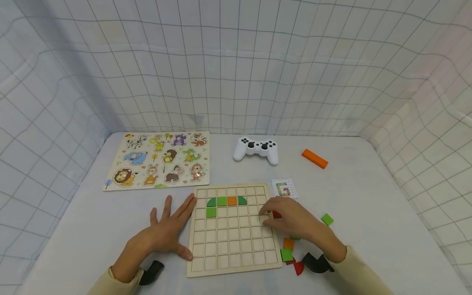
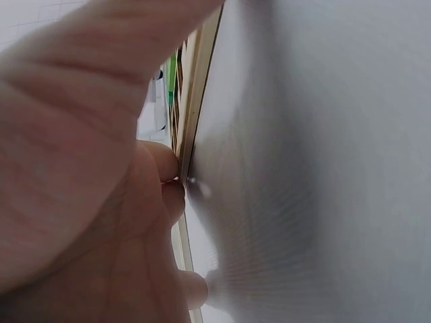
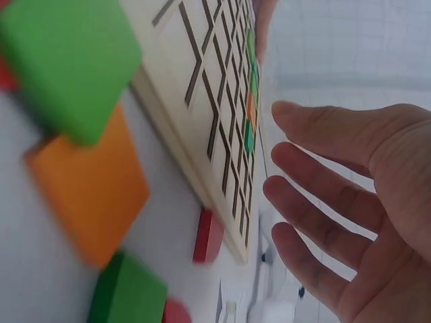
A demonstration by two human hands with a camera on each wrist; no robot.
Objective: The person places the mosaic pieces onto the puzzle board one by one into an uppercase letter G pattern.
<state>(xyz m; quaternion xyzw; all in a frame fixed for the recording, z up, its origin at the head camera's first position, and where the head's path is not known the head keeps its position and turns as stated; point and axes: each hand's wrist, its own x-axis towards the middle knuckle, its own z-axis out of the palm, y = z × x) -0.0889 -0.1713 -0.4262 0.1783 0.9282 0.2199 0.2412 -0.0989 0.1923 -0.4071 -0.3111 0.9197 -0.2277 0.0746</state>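
Note:
A wooden grid board lies flat in the head view. Its upper row bears a dark green rounded tile, a light green square, an orange square and another dark green rounded tile. Below the left one sits a green square. My left hand touches the board's left edge with fingers spread and straight. Over the right edge hovers my right hand, fingers loosely bent; the right wrist view shows nothing between them. A red tile lies partly hidden beneath it.
Right of the board are loose tiles: an orange square, a green square, a red piece and a green square. A pattern card, animal puzzle, white game controller and orange block lie farther back.

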